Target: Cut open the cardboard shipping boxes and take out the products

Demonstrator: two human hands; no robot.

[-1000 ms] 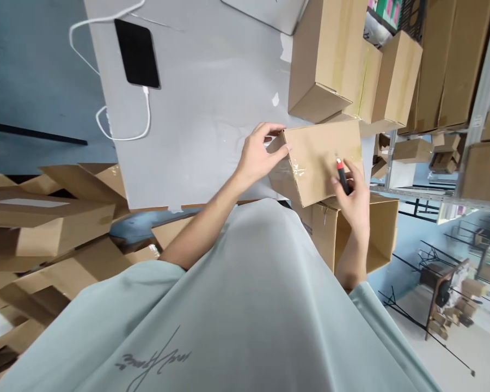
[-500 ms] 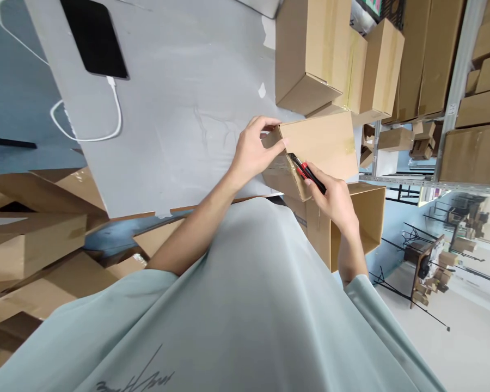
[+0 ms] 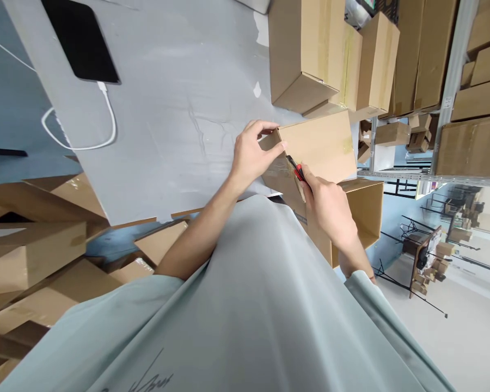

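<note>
Since the earlier frame, the right hand [image 3: 330, 207] has turned further over the black-and-red plastic box cutter [image 3: 298, 172], so that more of the handle is hidden; the cutter's tip remains at the taped edge, close by the left thumb.

The tan rectangular cardboard box [image 3: 318, 147] sits at the near right edge of the pale grey flat table [image 3: 163, 109], close to the body, which probably lets both hands reach its end seam comfortably. The left hand [image 3: 251, 155] grasps the far left corner, thumb on the upper face and fingers round the end, seemingly to stop the box sliding under the tool. The right fingers are wrapped round the cutter, angled so that its tip meets the edge where shiny clear tape [image 3: 294, 173] runs; whether the blade is inside the seam cannot be told. The left thumb lies very near the tip, so that grip looks somewhat exposed.

Beyond stand tall tan taped cardboard cartons [image 3: 330, 43], apparently set aside to leave working room. The black flat phone [image 3: 81, 41], plugged into a thin white cable [image 3: 110, 122], lies well apart from the cutting.
</note>
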